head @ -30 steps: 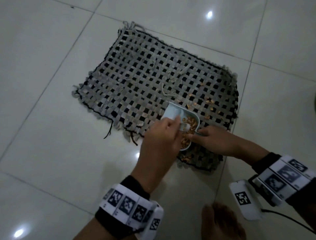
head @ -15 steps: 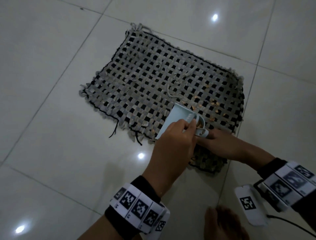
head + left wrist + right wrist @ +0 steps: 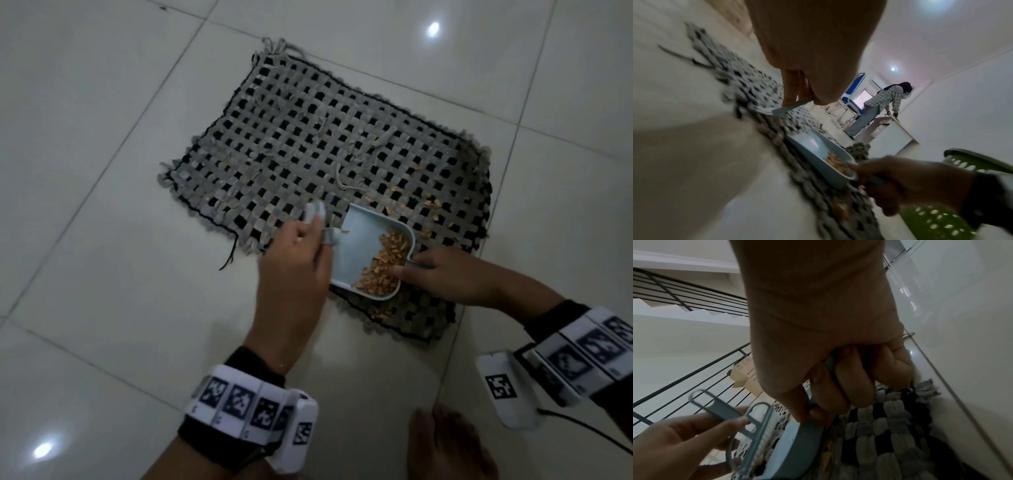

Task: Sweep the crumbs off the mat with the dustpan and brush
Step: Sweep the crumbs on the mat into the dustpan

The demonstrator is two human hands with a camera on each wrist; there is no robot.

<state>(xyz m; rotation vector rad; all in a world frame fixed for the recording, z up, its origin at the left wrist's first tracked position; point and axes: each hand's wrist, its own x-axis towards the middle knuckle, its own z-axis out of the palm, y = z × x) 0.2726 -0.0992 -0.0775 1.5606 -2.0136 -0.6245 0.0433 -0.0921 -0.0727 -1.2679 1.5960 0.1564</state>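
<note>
A: Where is the pan (image 3: 359, 246) sitting?

B: On the mat's (image 3: 308, 144) near edge, toward its right end. It is pale blue, its open mouth facing the far side of the mat, its closed end toward the person.

A: Who has it?

B: The right hand (image 3: 445, 274). In the right wrist view its fingers (image 3: 840, 386) are curled tight around the pan's handle, the thumb pressed down along the rim.

A: And the crumbs (image 3: 387, 263)?

B: A heap of orange-brown bits lies in the closed end of the pan, next to the right hand. More crumbs are loose on the mat: a scatter just beyond the pan's mouth and to its right, and a small patch on the mat's near edge below the pan.

A: The brush (image 3: 317, 214)?

B: The left hand (image 3: 294, 270) holds it just left of the pan, over the mat's near edge. The right wrist view shows a thin grey-blue handle with looped ends pinched between the thumb and fingertips (image 3: 740, 420), the rest of the hand fairly loose. In the head view the brush is blurred; I cannot tell whether its bristles touch the mat or the pan.

A: What else is around the mat?

B: It lies on pale floor tiles (image 3: 102, 308). The left wrist view shows a green perforated basket (image 3: 941, 224) past the mat's right end, behind the right hand, and a person in a checked shirt (image 3: 879, 105) bending over well beyond the mat. A bare foot (image 3: 445, 445) shows on the tiles on the near side of the mat.
</note>
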